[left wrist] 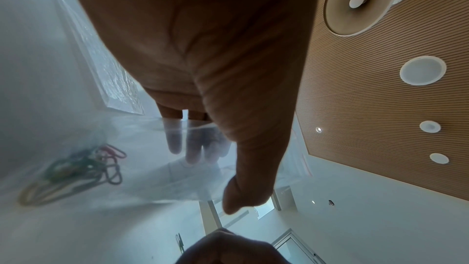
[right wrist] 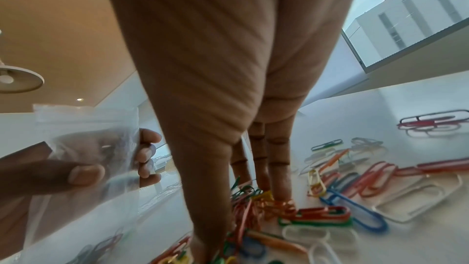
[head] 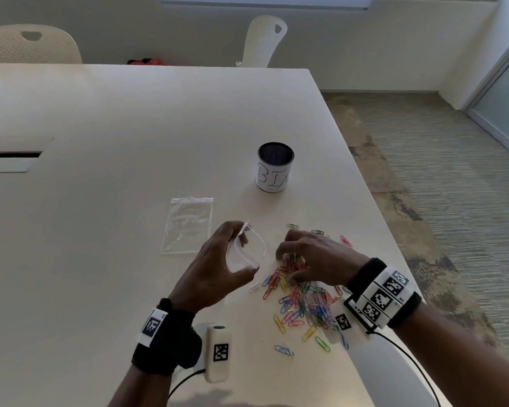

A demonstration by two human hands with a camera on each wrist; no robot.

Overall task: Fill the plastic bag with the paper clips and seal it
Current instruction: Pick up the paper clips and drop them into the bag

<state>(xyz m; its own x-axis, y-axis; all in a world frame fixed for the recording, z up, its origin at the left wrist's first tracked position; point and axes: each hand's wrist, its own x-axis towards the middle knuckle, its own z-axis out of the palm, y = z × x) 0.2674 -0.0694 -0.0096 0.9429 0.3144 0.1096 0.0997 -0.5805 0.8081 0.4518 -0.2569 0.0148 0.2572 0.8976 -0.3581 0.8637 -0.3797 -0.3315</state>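
Observation:
My left hand (head: 244,245) holds a small clear zip bag (head: 249,255) just above the white table (head: 130,127), thumb on one side and fingers on the other, with its mouth bowed open toward the right. In the left wrist view the fingers (left wrist: 193,148) show through the bag (left wrist: 164,178). Coloured paper clips (head: 303,306) lie in a loose pile at the front right. My right hand (head: 287,265) is down on the pile's far end, with fingers and thumb pinching a bunch of clips (right wrist: 256,202). The right wrist view shows the bag (right wrist: 88,138) at the left.
A second clear bag (head: 188,224) lies flat beside the left hand. A black mesh cup (head: 275,167) labelled BIN stands behind the clips. The table's right edge runs close to the pile. Two white chairs (head: 263,42) stand at the far side.

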